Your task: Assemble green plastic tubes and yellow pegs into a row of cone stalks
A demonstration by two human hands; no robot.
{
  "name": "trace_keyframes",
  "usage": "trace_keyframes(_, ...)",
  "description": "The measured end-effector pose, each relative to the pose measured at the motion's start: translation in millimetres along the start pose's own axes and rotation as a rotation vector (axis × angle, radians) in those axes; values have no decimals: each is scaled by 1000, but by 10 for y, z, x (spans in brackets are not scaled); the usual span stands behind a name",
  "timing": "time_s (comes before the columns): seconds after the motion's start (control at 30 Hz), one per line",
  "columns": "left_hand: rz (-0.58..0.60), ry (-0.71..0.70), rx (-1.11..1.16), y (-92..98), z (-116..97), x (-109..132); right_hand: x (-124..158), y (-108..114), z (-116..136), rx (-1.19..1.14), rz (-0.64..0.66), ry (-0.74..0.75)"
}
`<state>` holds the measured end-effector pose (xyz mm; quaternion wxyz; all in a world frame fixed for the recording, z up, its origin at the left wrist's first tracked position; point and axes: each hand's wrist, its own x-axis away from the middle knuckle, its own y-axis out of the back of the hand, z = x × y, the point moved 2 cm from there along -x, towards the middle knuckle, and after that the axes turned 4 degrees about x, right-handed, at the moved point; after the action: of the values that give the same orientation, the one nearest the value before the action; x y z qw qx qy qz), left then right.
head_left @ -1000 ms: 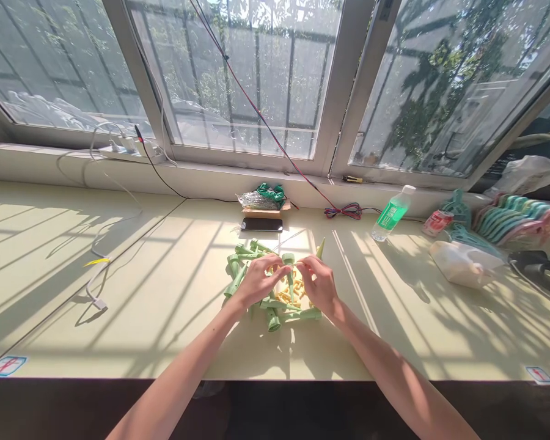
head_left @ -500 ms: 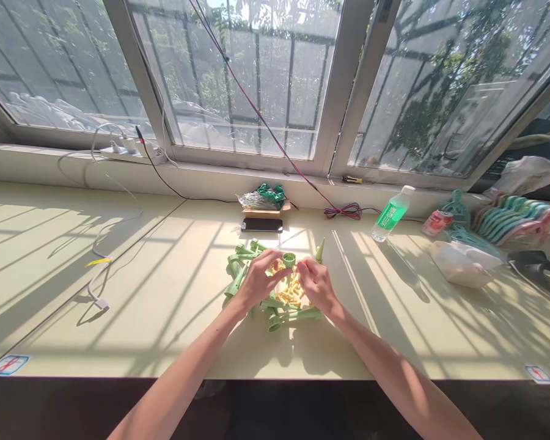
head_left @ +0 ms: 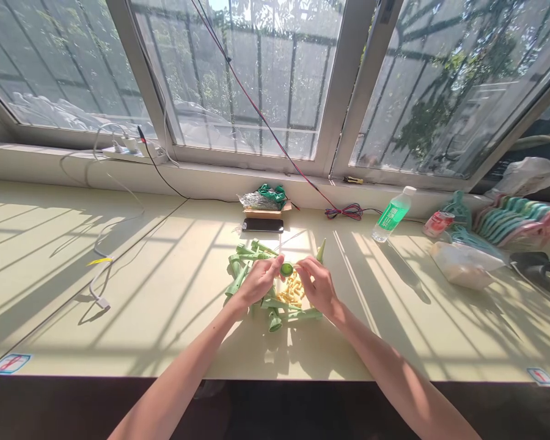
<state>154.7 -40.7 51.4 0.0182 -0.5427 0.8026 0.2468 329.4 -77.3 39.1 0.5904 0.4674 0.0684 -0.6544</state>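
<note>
A black phone (head_left: 263, 225) lies just beyond the grip, and behind it sits a small cardboard box (head_left: 266, 212) holding foil and green bags. Farther back to the right are a coiled red-and-black wire (head_left: 343, 212), a green-labelled bottle (head_left: 391, 215) and a red can (head_left: 439, 223). Well off to the left, a white cable (head_left: 101, 244) trails across the pale table (head_left: 119, 330).

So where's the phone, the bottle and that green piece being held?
Black flat phone (head_left: 263, 225): head view, screen middle.
Clear green-labelled plastic bottle (head_left: 388, 217): head view, label.
Small round green plastic piece (head_left: 286, 269): head view, its top.
</note>
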Motion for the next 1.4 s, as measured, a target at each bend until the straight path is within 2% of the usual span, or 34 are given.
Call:
trace_keyframes(0.33, 88, -147, -64, 3, -59, 17, 10, 2, -22, -74, -11, -152)
trace_keyframes(0.57, 31, -363, -154, -15, -81, 33, -5, 16, 17, -123, 14, -252)
trace_keyframes(0.73, -7, -418, -165, -39, -42, 25, 12, -23, -45, -140, 20, -302)
trace_keyframes(0.9, -46, -358, -197, -48, -32, 5, 13, -35, -86, -118, -21, -293)
trace_keyframes(1.07, -68, -157, -106, 6, -32, -26, -17, 24, -75, -29, -71, -194)
trace_keyframes(1.23, 21, -55, -53, 20, -51, -26, -32, 33, -23, 15, -26, -14)
trace_keyframes(1.4, 73, -44, -1, -9, -67, -16, 5, -4, -32, 15, -9, -29)
